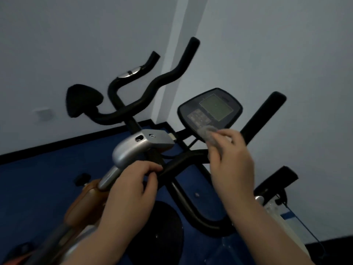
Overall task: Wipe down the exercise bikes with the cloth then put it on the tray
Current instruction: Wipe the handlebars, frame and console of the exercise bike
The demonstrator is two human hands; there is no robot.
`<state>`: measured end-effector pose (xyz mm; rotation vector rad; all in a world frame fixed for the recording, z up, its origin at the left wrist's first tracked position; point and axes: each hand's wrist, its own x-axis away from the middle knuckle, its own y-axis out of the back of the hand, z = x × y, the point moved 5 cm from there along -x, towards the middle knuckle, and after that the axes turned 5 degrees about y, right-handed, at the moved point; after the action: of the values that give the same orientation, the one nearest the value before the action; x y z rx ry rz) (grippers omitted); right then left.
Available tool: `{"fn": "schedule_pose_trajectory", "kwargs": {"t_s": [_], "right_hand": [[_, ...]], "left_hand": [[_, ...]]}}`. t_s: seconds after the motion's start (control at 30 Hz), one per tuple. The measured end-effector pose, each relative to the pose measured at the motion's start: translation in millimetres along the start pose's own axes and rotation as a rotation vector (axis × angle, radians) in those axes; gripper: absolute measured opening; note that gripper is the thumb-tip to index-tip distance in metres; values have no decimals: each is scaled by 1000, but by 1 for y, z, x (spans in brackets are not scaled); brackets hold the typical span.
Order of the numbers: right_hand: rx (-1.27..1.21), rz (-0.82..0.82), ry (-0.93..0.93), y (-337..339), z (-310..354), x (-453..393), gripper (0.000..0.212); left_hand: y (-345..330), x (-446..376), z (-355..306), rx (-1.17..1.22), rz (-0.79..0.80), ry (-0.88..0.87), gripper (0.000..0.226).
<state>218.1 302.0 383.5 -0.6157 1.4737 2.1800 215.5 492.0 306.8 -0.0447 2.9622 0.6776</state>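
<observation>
Dim room, pale bluish wall behind, black skirting running along a deep blue floor. The left hand curls round the black handlebar of the near exercise bike, fingers wrapped over the bar beside the silver stem cover. The right hand pinches a small pale cloth and presses it against the lower edge of the console, just under the grey screen. A second bike's handlebars stand further back by the wall.
</observation>
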Motion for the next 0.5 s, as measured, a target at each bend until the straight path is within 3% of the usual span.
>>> {"fn": "schedule_pose_trajectory", "kwargs": {"t_s": [0.07,0.17,0.33,0.5], "right_hand": [[-2,49,-9,-20,10,15,24],[-212,168,30,-45,33,44,26],[-524,663,171,-33,24,14,25],[-337,610,425,-30,36,-50,22]], "left_hand": [[-1,9,3,33,-70,17,19],[-2,18,12,122,-167,69,19],[-4,24,20,196,-205,128,19],[-5,20,23,198,-213,159,20]]}}
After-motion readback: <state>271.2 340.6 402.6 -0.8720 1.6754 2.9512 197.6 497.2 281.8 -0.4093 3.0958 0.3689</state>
